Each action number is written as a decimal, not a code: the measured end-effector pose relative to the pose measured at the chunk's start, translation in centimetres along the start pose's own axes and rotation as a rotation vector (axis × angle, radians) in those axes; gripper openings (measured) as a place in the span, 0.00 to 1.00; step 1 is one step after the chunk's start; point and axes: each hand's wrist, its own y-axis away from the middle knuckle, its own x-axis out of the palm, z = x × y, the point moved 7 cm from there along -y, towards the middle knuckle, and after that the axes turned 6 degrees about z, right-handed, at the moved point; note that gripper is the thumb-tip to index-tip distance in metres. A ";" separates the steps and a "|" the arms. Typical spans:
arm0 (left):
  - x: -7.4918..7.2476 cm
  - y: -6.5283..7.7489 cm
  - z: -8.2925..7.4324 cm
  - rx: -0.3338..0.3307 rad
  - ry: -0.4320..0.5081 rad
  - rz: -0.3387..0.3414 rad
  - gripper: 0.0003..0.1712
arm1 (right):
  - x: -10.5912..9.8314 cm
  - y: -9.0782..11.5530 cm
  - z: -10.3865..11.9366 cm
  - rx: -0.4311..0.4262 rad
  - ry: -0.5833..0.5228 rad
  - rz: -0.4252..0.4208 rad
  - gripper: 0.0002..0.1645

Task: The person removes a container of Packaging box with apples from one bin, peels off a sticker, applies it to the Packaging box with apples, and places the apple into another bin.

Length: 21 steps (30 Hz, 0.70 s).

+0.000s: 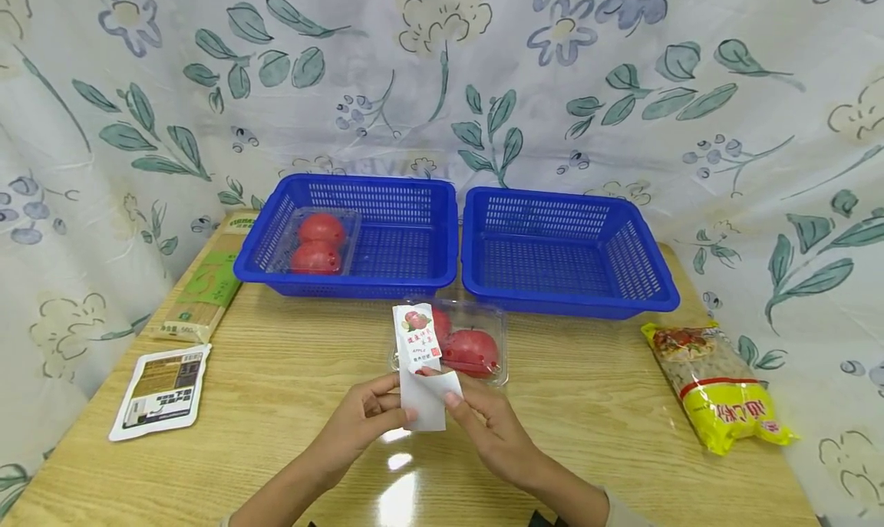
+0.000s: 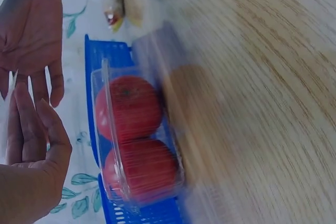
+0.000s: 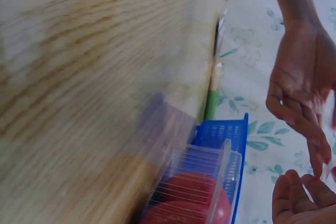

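Observation:
Both hands are at the table's front middle with a white paper strip of apple stickers (image 1: 423,404), whose top sticker shows a red apple picture. My left hand (image 1: 348,431) pinches the strip's lower left edge between thumb and fingers. With thumb and fingers, my right hand (image 1: 497,435) pinches a folded-over flap on the strip's right side. Just behind the strip lies a clear plastic box (image 1: 502,362) with two red fruits (image 1: 473,350), partly hidden by the paper. The wrist views show this box (image 2: 102,85) beside the hands, but hardly any of the strip.
A left blue basket (image 1: 345,288) contains another clear box of red fruits (image 1: 321,243); a right blue basket (image 1: 569,304) stands beside it. A noodle packet (image 1: 207,281) and a white pouch (image 1: 162,393) lie left. On the right is a yellow bag (image 1: 721,385).

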 end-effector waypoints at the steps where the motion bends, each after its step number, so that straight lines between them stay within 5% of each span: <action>1: -0.1 0.0 -0.1 0.000 0.018 -0.003 0.29 | 0.1 0.0 0.0 -0.012 0.019 0.005 0.25; 5: -0.8 -0.2 -0.6 -0.008 0.043 -0.040 0.30 | 0.5 0.2 0.1 -0.055 0.088 0.018 0.25; 12: -2.2 -0.3 -0.1 -0.140 0.014 -0.234 0.27 | 1.2 0.4 0.0 -0.134 0.177 0.039 0.28; 21: -2.5 -0.3 0.2 -0.148 -0.008 -0.257 0.26 | 1.4 0.6 -0.1 -0.118 0.192 0.038 0.29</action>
